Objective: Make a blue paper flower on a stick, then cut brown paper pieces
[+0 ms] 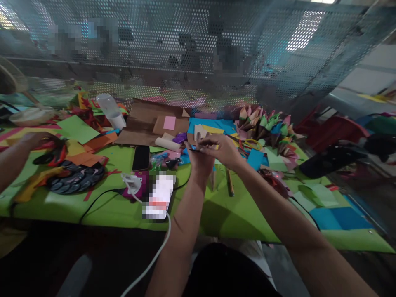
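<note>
At the far left, another person's hand (46,138) reaches over the green-covered table (235,222), beside a dark scalloped mat (77,178) and a loose light-green sheet (77,129). A clear plastic container (110,110) leans behind, next to the opened brown cardboard (139,120). Further right, a black phone (141,158) lies behind a purple box (136,187) with a white plug (132,181) on it, and a lit phone (160,196) trails a white cable (162,243). A pale roll (167,143) lies in front of a pink note (169,123). Near the middle, the person's left hand (201,160) is raised, and the right hand (225,152) bends in over it, their fingers meeting around a small blue piece (194,147); the fingers overlap and blur, so I cannot tell whether either one grips it. To the right come a pencil (230,182) on the green cover, a bunch of paper flowers (262,119), a corded device (275,181) with a red light, a dark bottle (321,161) and blue paper (342,218).
</note>
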A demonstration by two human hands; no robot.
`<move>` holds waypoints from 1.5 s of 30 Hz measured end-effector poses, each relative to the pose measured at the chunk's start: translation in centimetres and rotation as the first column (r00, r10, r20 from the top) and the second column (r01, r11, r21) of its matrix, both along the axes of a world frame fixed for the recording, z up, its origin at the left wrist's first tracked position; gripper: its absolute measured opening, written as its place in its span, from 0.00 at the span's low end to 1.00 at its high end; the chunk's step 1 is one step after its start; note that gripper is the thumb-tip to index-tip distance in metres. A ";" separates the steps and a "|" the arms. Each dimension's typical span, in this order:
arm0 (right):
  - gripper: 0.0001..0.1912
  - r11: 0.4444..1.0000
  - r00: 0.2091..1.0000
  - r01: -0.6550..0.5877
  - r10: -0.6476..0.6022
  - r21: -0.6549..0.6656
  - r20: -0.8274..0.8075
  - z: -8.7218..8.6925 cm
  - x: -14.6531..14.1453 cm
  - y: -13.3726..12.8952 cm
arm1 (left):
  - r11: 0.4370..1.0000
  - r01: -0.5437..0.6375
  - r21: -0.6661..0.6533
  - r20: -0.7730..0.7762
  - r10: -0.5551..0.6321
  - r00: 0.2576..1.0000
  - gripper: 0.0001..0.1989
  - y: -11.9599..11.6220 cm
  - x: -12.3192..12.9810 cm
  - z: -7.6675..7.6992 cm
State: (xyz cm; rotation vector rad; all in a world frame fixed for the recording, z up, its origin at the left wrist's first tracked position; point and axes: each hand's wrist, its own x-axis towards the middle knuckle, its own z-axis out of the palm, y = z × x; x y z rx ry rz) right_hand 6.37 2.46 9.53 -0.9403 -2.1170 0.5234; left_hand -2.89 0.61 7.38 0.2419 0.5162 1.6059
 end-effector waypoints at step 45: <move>0.12 0.874 0.810 -0.032 -0.261 -0.484 -0.525 -7.0 6.1 -4.8 | 0.996 -0.064 -0.057 -0.995 -0.062 -0.075 0.15 -4.9 -0.9 -6.6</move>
